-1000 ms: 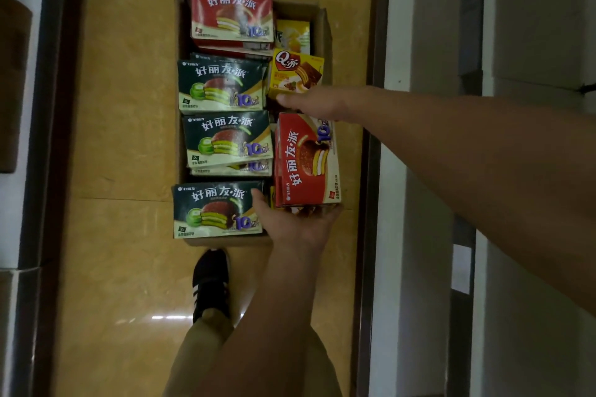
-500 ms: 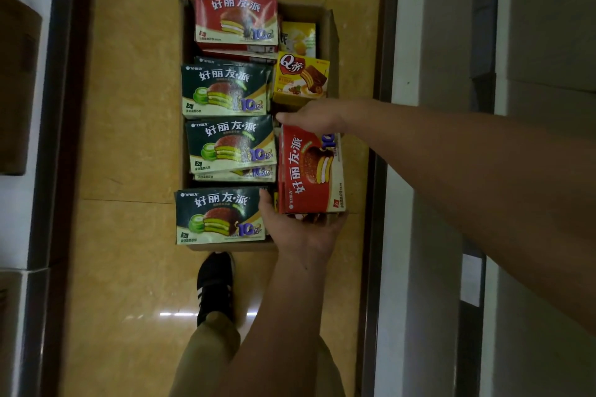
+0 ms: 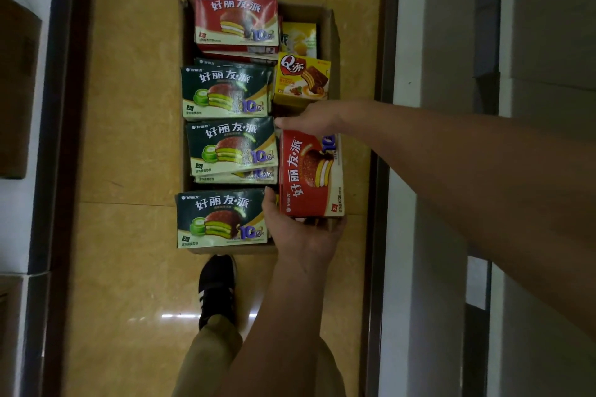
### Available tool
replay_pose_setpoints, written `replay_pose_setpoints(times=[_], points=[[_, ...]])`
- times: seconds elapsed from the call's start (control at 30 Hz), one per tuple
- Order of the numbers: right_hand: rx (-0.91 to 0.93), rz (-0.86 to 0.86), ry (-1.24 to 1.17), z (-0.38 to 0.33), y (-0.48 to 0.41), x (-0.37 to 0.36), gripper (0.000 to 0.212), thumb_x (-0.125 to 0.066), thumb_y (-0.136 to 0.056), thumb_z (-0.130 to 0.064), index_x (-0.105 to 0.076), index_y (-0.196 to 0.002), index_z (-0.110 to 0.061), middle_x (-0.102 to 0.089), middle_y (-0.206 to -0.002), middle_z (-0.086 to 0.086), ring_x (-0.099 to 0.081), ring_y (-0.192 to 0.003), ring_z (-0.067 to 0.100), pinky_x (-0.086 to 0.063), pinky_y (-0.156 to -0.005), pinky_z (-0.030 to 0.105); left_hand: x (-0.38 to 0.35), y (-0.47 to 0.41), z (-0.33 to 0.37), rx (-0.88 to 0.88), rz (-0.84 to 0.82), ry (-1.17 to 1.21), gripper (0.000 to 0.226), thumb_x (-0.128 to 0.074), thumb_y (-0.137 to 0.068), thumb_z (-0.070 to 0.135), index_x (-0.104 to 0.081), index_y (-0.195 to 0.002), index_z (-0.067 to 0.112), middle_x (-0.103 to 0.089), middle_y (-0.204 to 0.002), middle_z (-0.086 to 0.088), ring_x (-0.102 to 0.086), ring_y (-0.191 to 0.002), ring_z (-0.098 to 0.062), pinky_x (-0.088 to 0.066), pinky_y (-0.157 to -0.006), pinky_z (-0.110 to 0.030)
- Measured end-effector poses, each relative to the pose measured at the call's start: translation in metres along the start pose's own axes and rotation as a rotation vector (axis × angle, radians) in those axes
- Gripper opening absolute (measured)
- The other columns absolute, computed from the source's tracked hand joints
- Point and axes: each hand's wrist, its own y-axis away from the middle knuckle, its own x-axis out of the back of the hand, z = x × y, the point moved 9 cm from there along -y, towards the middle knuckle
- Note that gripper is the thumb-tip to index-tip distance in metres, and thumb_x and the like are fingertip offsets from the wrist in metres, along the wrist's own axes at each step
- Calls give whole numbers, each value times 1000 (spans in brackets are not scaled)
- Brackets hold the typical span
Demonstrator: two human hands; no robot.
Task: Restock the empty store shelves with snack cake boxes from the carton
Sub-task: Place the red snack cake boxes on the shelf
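Note:
An open cardboard carton (image 3: 332, 42) sits on the tiled floor below me, full of snack cake boxes. A red snack cake box (image 3: 309, 174) lies lengthwise at the carton's right side, held at both ends. My left hand (image 3: 300, 235) grips its near end, thumb on the left edge and fingers underneath. My right hand (image 3: 309, 121) grips its far end from above. Three green boxes (image 3: 230, 145) fill the left column, another red box (image 3: 237, 21) lies at the far end, and a yellow box (image 3: 301, 80) lies beside my right hand.
White and grey shelf uprights (image 3: 445, 42) run along the right of the narrow aisle. A dark-edged shelf unit holding a brown carton (image 3: 19, 84) lines the left. My black shoe (image 3: 216, 287) stands just in front of the carton. A second yellow box (image 3: 298, 37) sits at the back right.
The red box has shifted slightly toward me between both hands, relative to the carton. Both hands keep the same hold on its ends.

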Motion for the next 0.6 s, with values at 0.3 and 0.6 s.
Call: replay_pose_setpoints(times=[0.3,0.6], points=[[8,92,36,-5,27,8,94,-33,-79,-90,-63,-130,-17,-61,-133,8,-59,-118,28,-45,-107,44,-2,24,1,14,-9,-84,68,-63,-81,69,-62,-132,23,-65,-129,-16,-60,-118,-40,-43,-105,-59],[33,190,-115,-13,112,55,84,-43,-83,-83,-61,-130,-16,-65,-125,6,-63,-112,27,-48,-103,43,-43,95,15,12,-11,-355,60,-68,-80,60,-69,-121,16,-72,-119,-13,-65,-110,-32,-48,-101,-48]])
